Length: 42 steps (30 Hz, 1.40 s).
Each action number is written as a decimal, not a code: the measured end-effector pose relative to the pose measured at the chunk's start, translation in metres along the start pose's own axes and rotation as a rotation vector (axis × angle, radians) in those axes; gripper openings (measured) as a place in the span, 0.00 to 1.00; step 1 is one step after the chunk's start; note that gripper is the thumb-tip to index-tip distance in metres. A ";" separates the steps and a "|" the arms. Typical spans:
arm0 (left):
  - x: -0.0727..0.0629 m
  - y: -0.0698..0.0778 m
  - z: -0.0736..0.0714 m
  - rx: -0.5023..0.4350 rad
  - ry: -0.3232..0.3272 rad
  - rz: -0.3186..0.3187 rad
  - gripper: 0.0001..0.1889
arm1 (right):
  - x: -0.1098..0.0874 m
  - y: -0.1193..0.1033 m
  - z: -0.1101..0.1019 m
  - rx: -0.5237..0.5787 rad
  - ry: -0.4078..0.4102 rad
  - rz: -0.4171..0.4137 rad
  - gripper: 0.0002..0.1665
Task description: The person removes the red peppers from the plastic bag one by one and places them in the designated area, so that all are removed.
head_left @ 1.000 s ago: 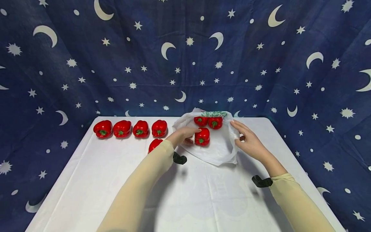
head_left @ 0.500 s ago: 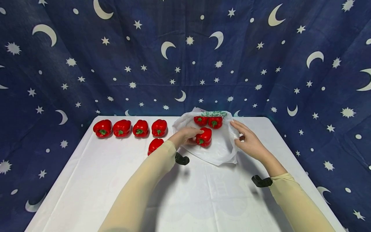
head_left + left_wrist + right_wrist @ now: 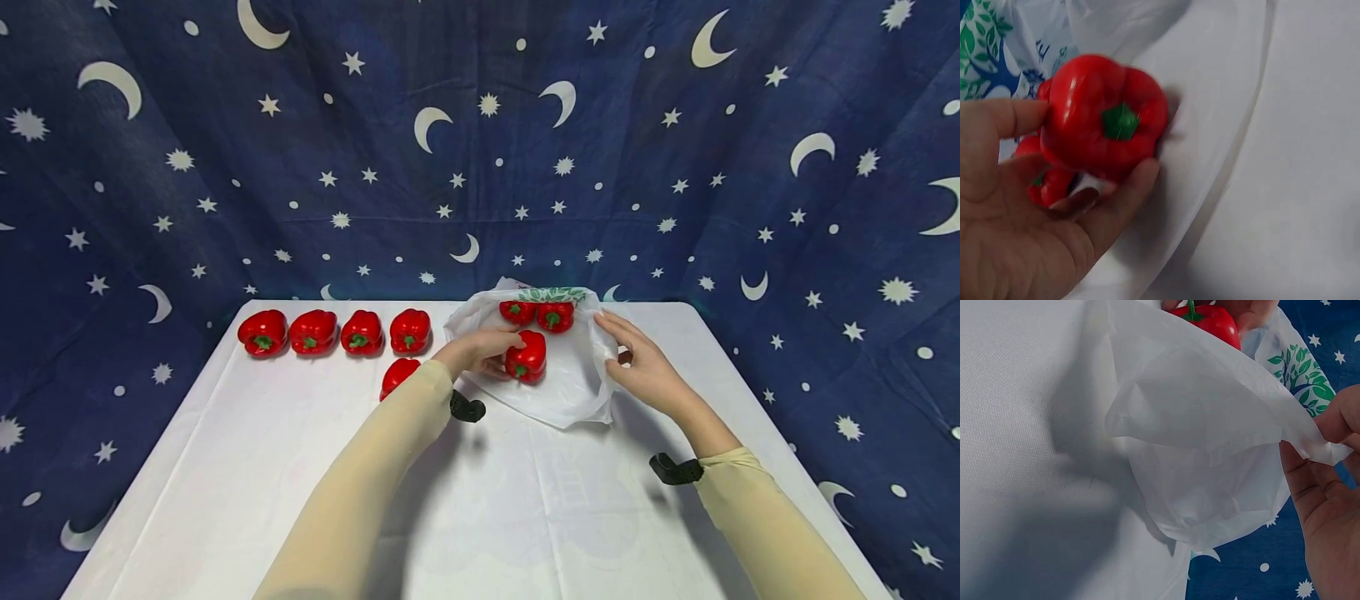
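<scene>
My left hand (image 3: 483,350) grips a red bell pepper (image 3: 527,357) with a green stem, thumb on one side and fingers beneath. This pepper is in the mouth of a white plastic bag (image 3: 566,392) with a green leaf print. Deeper in the bag lie two more red peppers (image 3: 555,317), partly covered by the held one in the left wrist view. On the bag's right side, my right hand (image 3: 641,362) pinches the rim between thumb and fingers, as the right wrist view shows; the bag's opening faces me.
Several red bell peppers (image 3: 315,332) stand in a row at the back left of the white-covered table (image 3: 225,467). One more pepper (image 3: 397,377) sits in front of the row, partly behind my left sleeve. A dark blue curtain (image 3: 480,167) hangs behind the table.
The left hand has moved slightly right with its pepper, further into the bag's mouth, and tilted it a little. My right hand keeps its place on the rim.
</scene>
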State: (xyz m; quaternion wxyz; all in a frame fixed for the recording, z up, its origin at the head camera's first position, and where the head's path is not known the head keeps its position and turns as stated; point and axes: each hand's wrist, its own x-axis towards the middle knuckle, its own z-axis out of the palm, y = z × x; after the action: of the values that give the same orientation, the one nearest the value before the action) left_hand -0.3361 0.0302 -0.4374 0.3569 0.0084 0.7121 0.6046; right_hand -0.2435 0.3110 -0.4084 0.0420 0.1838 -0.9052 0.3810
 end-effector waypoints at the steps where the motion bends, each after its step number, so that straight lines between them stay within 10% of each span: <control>1: 0.000 0.000 -0.001 0.007 -0.012 0.001 0.34 | 0.000 0.000 0.000 0.000 0.001 -0.002 0.44; 21: 0.003 -0.003 -0.011 0.075 -0.184 0.117 0.33 | -0.001 -0.002 0.000 0.009 -0.005 0.012 0.45; 42: 0.009 -0.008 -0.009 0.066 -0.167 0.141 0.35 | -0.001 -0.002 0.000 0.007 0.001 0.011 0.44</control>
State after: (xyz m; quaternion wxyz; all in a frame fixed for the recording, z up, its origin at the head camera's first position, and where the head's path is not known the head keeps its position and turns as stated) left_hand -0.3438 0.0247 -0.4482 0.3710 0.1204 0.6969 0.6018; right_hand -0.2414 0.3098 -0.4073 0.0399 0.1789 -0.9048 0.3843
